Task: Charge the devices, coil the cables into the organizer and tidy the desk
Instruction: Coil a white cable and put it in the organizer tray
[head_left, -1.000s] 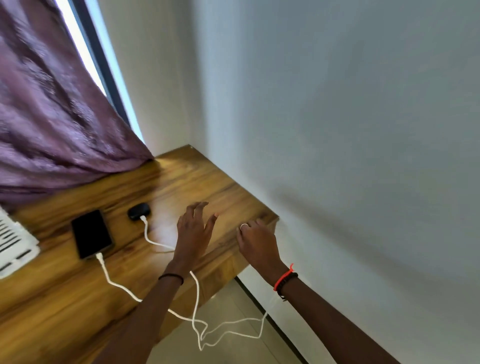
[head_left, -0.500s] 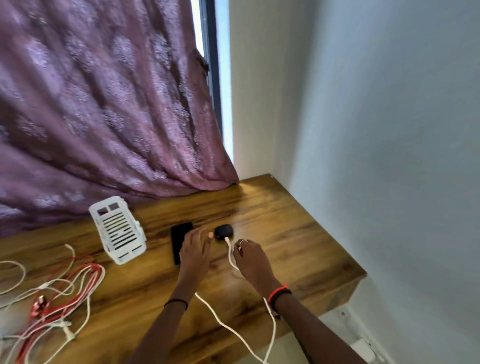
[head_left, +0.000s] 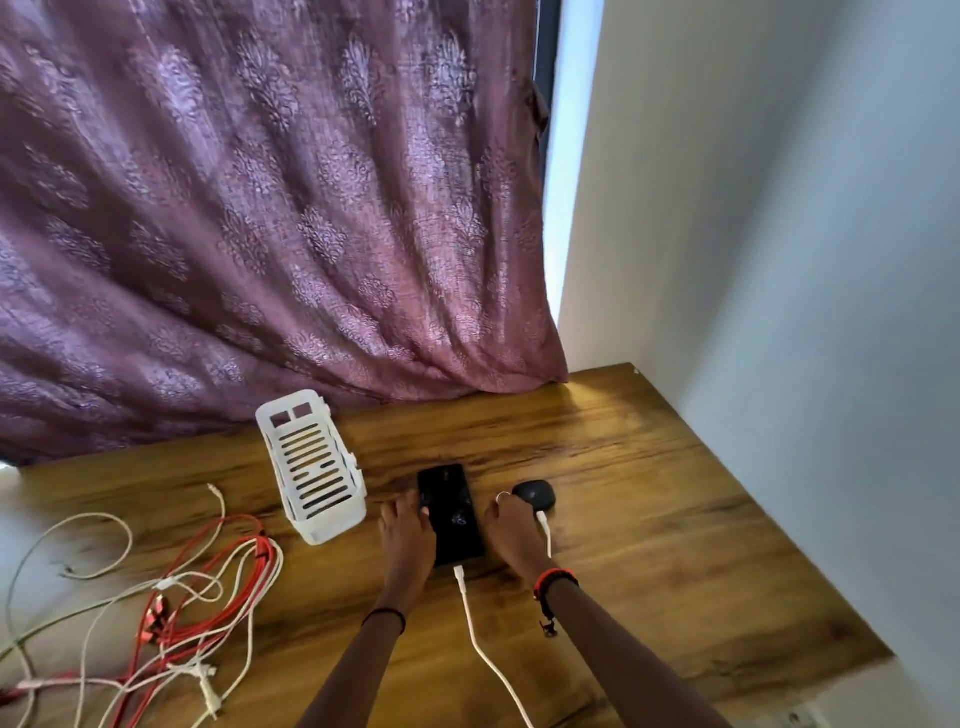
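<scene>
Several loose cables (head_left: 171, 597), red and white, lie tangled at the left end of the desk (head_left: 675, 545), running toward its near edge; none is coiled. To their right the white slotted organizer (head_left: 311, 467) stands near the far edge with nothing visible in it, its back close to the purple curtain (head_left: 260, 208) that drapes onto the far edge.

My left hand (head_left: 405, 535) lies flat on the desk just right of the organizer. Its fingers are extended and released, with the fingertips touching the left edge of the phone (head_left: 449, 512). The phone lies face up at the middle of the desk, screen dark. A white charging cable (head_left: 478, 639) is plugged into its near end and runs off the near edge between my forearms.

My right hand (head_left: 511, 530) rests against the right edge of the phone. Its fingers bend out of sight, so I cannot tell whether they grasp anything. Just beyond it sits the black earbud case (head_left: 535, 493), with a second white cable (head_left: 545, 530) plugged in and passing beside my right hand. A white wall (head_left: 779, 260) borders the right edge.
</scene>
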